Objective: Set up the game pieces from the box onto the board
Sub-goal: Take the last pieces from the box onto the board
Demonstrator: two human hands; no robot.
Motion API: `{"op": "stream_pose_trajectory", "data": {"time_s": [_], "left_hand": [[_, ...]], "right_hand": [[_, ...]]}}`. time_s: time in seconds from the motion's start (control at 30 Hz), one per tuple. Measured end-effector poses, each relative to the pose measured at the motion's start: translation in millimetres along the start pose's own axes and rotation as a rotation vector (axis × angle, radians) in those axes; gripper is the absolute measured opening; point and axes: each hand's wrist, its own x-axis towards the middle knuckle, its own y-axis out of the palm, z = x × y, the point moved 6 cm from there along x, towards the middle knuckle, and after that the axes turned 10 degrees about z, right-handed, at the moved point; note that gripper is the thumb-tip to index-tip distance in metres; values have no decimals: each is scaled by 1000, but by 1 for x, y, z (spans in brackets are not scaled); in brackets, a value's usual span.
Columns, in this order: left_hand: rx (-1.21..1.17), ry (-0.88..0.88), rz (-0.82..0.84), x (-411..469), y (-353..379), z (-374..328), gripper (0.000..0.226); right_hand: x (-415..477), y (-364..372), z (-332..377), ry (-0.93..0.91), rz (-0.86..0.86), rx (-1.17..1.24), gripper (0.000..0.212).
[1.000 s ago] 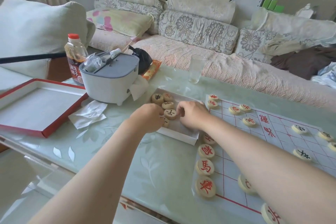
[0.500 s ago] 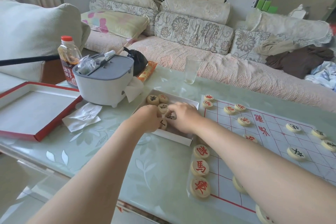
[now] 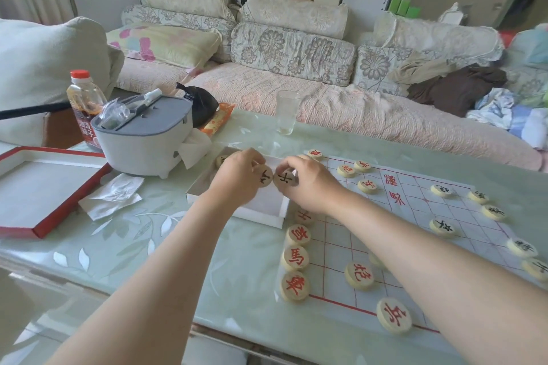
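Observation:
A white box (image 3: 261,215) lies open on the table left of the paper game board (image 3: 415,234). Above the box my left hand (image 3: 237,181) pinches a round wooden piece with a black character (image 3: 266,177). Right beside it my right hand (image 3: 308,184) pinches a second black-character piece (image 3: 286,178). The two pieces nearly touch. One more piece (image 3: 221,160) shows in the box behind my left hand. Several red-character pieces (image 3: 294,258) line the board's near left edge, and black-character pieces (image 3: 441,227) sit at its right side.
A grey-lidded white tub (image 3: 142,139) with tissue stands left of the box, a sauce bottle (image 3: 84,107) behind it. The red-rimmed box lid (image 3: 38,195) lies at far left, crumpled paper (image 3: 111,200) beside it. A glass (image 3: 287,112) stands behind the box. A sofa runs behind the table.
Both hands have risen out of the box, each now holding up a black-character piece. Earlier they were down among the pieces inside the box.

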Motion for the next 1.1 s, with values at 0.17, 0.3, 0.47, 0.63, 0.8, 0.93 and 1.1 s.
{"op": "stream_pose_trajectory", "data": {"time_s": [0.17,0.3,0.47,0.63,0.8,0.93,1.1], "left_hand": [[-35,73,76,-7,25,-55,22],[-137,97,164,-10,61,-100,22],[-307,99,309,-17,117,-151,29],[-537,0,359,-16,161,-183,30],[-540,28,428,-15,192,-213,27],[-536,74,455,-10,214,-236,21],[-564,97,480,-5,240,-247,21]], "right_hand": [[-53,-36,-45,83,-77,42,20],[-100,-59,-90,166,-112,66,19],[-152,-82,-137,266,-157,95,20],[-200,-106,-184,373,-208,113,20],[-238,-130,-242,571,-273,67,28],[-263,-151,-287,717,-358,36,26],[-277,-166,-336,872,-445,17,19]]}}
